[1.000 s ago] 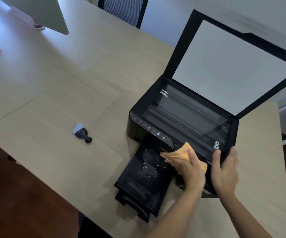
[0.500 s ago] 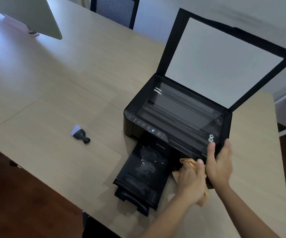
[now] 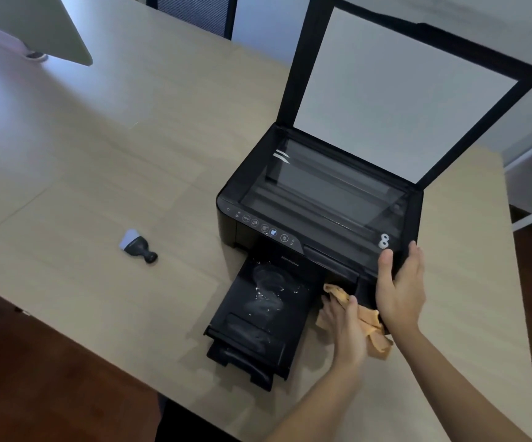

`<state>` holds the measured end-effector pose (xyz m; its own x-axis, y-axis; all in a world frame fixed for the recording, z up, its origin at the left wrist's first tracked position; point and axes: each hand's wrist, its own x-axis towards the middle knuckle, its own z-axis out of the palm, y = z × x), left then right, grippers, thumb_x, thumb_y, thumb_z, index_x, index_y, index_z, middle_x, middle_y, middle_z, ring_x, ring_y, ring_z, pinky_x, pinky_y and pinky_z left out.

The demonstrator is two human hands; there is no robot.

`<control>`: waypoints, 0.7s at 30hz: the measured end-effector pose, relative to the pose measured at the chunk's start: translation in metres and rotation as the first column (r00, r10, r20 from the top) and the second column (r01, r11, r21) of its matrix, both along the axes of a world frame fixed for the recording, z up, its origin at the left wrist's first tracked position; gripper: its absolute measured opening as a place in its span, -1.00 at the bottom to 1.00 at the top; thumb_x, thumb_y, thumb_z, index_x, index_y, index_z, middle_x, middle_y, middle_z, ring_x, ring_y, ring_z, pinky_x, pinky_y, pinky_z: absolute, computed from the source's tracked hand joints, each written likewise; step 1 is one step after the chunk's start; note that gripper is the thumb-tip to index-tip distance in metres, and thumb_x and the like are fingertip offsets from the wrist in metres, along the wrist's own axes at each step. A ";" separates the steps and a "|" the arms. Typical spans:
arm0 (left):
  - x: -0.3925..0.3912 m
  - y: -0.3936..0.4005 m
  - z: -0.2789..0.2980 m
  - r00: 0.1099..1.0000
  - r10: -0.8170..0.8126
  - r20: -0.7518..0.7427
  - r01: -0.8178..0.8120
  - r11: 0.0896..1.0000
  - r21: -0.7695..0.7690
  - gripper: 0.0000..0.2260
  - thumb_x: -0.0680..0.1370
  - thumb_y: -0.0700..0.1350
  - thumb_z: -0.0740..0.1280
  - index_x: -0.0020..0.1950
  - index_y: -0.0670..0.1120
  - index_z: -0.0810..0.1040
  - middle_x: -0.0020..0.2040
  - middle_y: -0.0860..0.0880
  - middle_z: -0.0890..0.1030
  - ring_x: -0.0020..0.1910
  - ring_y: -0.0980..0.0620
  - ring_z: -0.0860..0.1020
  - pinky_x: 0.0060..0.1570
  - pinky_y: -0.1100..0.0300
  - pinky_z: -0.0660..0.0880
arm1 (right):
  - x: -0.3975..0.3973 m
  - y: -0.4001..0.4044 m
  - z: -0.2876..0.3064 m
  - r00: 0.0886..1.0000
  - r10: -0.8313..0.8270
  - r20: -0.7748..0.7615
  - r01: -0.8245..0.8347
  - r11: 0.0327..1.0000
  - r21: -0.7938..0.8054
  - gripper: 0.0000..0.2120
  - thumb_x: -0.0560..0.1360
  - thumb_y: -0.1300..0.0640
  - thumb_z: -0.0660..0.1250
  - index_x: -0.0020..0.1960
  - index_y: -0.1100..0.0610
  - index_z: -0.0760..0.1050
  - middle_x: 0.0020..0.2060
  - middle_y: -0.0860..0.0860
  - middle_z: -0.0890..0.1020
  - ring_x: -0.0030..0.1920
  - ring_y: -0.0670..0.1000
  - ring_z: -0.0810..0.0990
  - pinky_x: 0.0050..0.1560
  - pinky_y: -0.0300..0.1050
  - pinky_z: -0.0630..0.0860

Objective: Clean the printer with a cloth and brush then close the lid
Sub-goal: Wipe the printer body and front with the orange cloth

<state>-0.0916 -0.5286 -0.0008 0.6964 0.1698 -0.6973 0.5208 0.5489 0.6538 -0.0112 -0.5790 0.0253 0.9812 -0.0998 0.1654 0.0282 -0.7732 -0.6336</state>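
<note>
A black printer [image 3: 318, 199] stands on the wooden table [image 3: 98, 173] with its scanner lid [image 3: 401, 90] raised upright. Its output tray [image 3: 258, 317], pulled out at the front, carries white dust. My left hand [image 3: 344, 327] presses an orange cloth [image 3: 369, 323] against the printer's lower front right, beside the tray. My right hand [image 3: 400, 288] grips the printer's front right corner. A small black brush with pale bristles [image 3: 137, 245] lies on the table well to the left of the printer, away from both hands.
A monitor [image 3: 35, 23] stands at the far left of the table. A dark mesh chair [image 3: 194, 11] is behind the table. The table's near edge runs diagonally below the tray, with dark floor beyond it.
My left hand has carried the cloth down from the printer's front top edge to its lower front right beside the tray. The right hand stays on the corner.
</note>
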 end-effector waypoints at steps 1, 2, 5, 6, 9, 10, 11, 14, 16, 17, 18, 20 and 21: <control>0.002 -0.001 0.001 0.998 0.060 -0.036 -0.061 0.997 -0.040 -0.36 0.58 0.23 0.03 0.57 0.07 -0.16 0.60 0.07 -0.16 0.57 0.05 -0.21 0.52 -0.04 -0.20 | 0.000 0.000 0.000 1.000 0.001 -0.002 -0.001 1.000 0.005 -0.26 0.51 -0.32 -0.06 0.53 0.13 0.06 0.55 0.07 0.17 0.55 0.03 0.09 0.49 0.03 0.09; 0.004 0.000 0.001 0.988 0.122 -0.094 -0.130 0.988 -0.080 -0.35 0.58 0.24 0.03 0.57 0.06 -0.15 0.60 0.05 -0.13 0.58 0.00 -0.16 0.53 -0.07 -0.16 | -0.001 0.000 -0.001 1.000 0.001 -0.003 -0.001 1.000 0.011 -0.26 0.52 -0.32 -0.06 0.53 0.13 0.07 0.55 0.08 0.17 0.55 0.03 0.10 0.49 0.03 0.10; 0.013 0.003 -0.002 0.914 0.295 -0.277 -0.347 0.923 -0.164 -0.43 0.60 0.13 0.13 0.56 0.01 0.06 0.56 -0.14 0.15 0.51 -0.19 0.18 0.47 -0.19 0.17 | -0.003 0.000 0.001 1.000 -0.004 0.004 0.004 1.000 0.023 -0.29 0.53 -0.30 -0.04 0.52 0.12 0.09 0.54 0.07 0.19 0.54 0.04 0.13 0.49 0.04 0.12; 0.016 0.005 -0.001 0.888 0.341 -0.310 -0.411 0.890 -0.197 -0.49 0.60 0.07 0.15 0.52 -0.02 0.16 0.50 -0.18 0.27 0.45 -0.23 0.30 0.41 -0.21 0.27 | -0.003 0.001 0.001 1.000 -0.004 0.005 0.003 1.000 0.025 -0.30 0.53 -0.29 -0.04 0.52 0.12 0.09 0.54 0.07 0.20 0.54 0.05 0.14 0.49 0.05 0.14; 0.023 0.000 0.017 0.861 0.401 -0.313 -0.496 0.797 -0.345 -0.66 0.59 -0.03 0.16 0.36 -0.04 0.33 0.30 -0.25 0.49 0.22 -0.26 0.52 0.24 -0.24 0.46 | -0.002 -0.002 0.001 1.000 0.000 -0.005 0.000 0.999 0.038 -0.31 0.54 -0.28 -0.03 0.52 0.12 0.08 0.54 0.06 0.18 0.54 0.04 0.13 0.50 0.06 0.15; 0.024 -0.005 0.025 0.876 0.395 -0.277 -0.475 0.807 -0.351 -0.66 0.59 -0.04 0.17 0.36 -0.03 0.33 0.32 -0.27 0.47 0.22 -0.26 0.53 0.23 -0.23 0.48 | -0.002 -0.002 0.000 1.000 0.007 -0.006 -0.007 0.999 0.048 -0.31 0.55 -0.28 -0.03 0.52 0.11 0.08 0.55 0.05 0.18 0.55 0.03 0.12 0.49 0.05 0.14; 0.024 -0.013 0.030 0.892 0.395 -0.222 -0.449 0.837 -0.313 -0.62 0.59 -0.02 0.18 0.41 0.02 0.28 0.40 -0.25 0.39 0.31 -0.25 0.46 0.28 -0.20 0.44 | -0.002 -0.003 -0.001 1.000 0.012 -0.004 -0.012 0.998 0.059 -0.32 0.55 -0.28 -0.03 0.52 0.11 0.08 0.55 0.05 0.17 0.54 0.02 0.12 0.49 0.04 0.14; 0.010 -0.033 0.033 0.957 0.285 0.062 -0.291 0.950 0.118 -0.47 0.64 -0.01 0.11 0.53 0.18 -0.09 0.59 0.02 -0.15 0.58 -0.01 -0.09 0.53 0.02 0.08 | -0.003 -0.003 -0.002 1.000 0.007 -0.006 -0.006 0.996 0.088 -0.37 0.58 -0.25 -0.02 0.52 0.10 0.09 0.54 0.04 0.19 0.53 0.02 0.15 0.47 0.02 0.15; -0.009 -0.034 0.018 0.940 0.190 0.284 -0.296 0.868 0.399 -0.49 0.66 -0.06 0.06 0.48 0.16 -0.18 0.58 0.09 -0.22 0.55 0.18 -0.24 0.55 0.18 -0.12 | -0.004 -0.004 -0.001 1.000 0.004 -0.002 -0.003 0.994 0.109 -0.37 0.58 -0.23 -0.02 0.52 0.12 0.10 0.53 0.04 0.21 0.53 0.02 0.16 0.47 -0.01 0.14; -0.014 -0.030 0.011 0.922 0.102 0.373 -0.294 0.814 0.502 -0.49 0.66 -0.07 0.03 0.48 0.16 -0.20 0.59 0.09 -0.22 0.54 0.19 -0.26 0.54 0.21 -0.18 | -0.002 -0.004 0.000 1.000 0.003 0.005 -0.003 0.993 0.121 -0.38 0.59 -0.22 -0.02 0.52 0.12 0.11 0.53 0.04 0.21 0.53 0.02 0.17 0.47 -0.02 0.14; -0.018 -0.025 0.006 0.901 -0.042 0.432 -0.261 0.743 0.616 -0.49 0.66 -0.06 0.00 0.51 0.14 -0.23 0.59 0.06 -0.22 0.55 0.15 -0.26 0.54 0.20 -0.23 | -0.001 -0.005 0.001 1.000 0.001 0.007 -0.002 0.991 0.131 -0.39 0.59 -0.21 -0.02 0.52 0.12 0.11 0.53 0.04 0.22 0.52 0.01 0.18 0.47 -0.02 0.15; -0.017 -0.012 -0.006 0.804 -0.384 0.454 -0.232 0.499 0.835 -0.48 0.66 -0.06 -0.05 0.55 0.08 -0.24 0.61 -0.02 -0.14 0.57 0.03 -0.21 0.53 0.11 -0.27 | -0.001 -0.005 0.000 1.000 -0.003 -0.002 0.003 0.988 0.154 -0.43 0.62 -0.16 0.01 0.52 0.13 0.12 0.52 0.04 0.25 0.51 0.02 0.21 0.47 -0.02 0.18; -0.012 -0.005 -0.010 0.763 -0.505 0.404 -0.238 0.362 0.901 -0.48 0.65 -0.05 -0.04 0.57 0.05 -0.19 0.61 -0.03 -0.06 0.58 0.01 -0.15 0.53 0.04 -0.23 | 0.000 -0.006 -0.001 1.000 -0.007 -0.005 0.008 0.985 0.172 -0.45 0.63 -0.13 0.02 0.51 0.14 0.13 0.51 0.05 0.26 0.51 0.03 0.22 0.47 -0.01 0.19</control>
<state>-0.1032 -0.5333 -0.0104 0.9102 0.2562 0.3253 -0.1264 -0.5762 0.8075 -0.0116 -0.5853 0.0248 0.9809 -0.1339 0.1409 0.0196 -0.6532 -0.7569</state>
